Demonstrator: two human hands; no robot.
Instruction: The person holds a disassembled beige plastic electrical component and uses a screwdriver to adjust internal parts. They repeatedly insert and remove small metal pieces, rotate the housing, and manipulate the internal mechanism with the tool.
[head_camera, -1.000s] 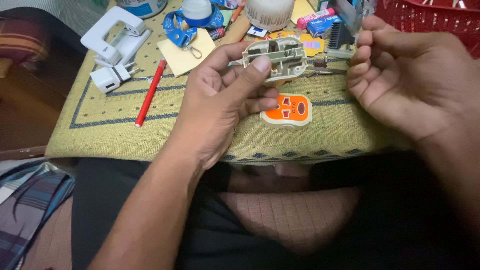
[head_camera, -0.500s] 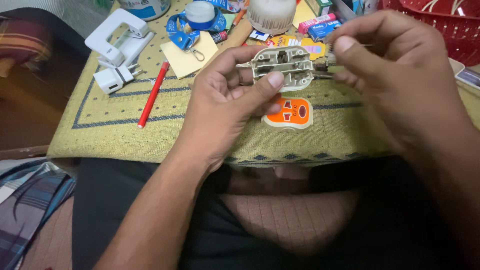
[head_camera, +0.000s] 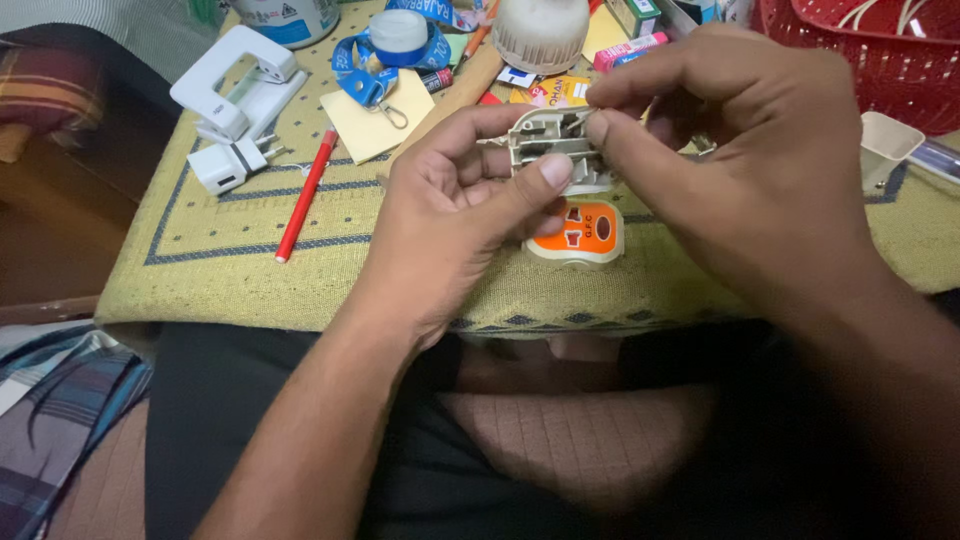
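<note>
Both hands (head_camera: 600, 190) hold a plug housing (head_camera: 548, 150) above the cover plate (head_camera: 578, 235), pen (head_camera: 305, 195) left.

Grey moulded plastic plug shell (head_camera: 550, 150) looks matt, a little grubby. Below it, the orange-and-cream plastic cover (head_camera: 578, 233) shines smooth. Yellow woven cloth mat (head_camera: 240, 255) reads coarse, rough-textured. Far left, the white hole punch (head_camera: 235, 85) gleams glossy; the red pencil (head_camera: 305, 195) looks smooth, the red plastic basket (head_camera: 880, 50) shiny.
</note>
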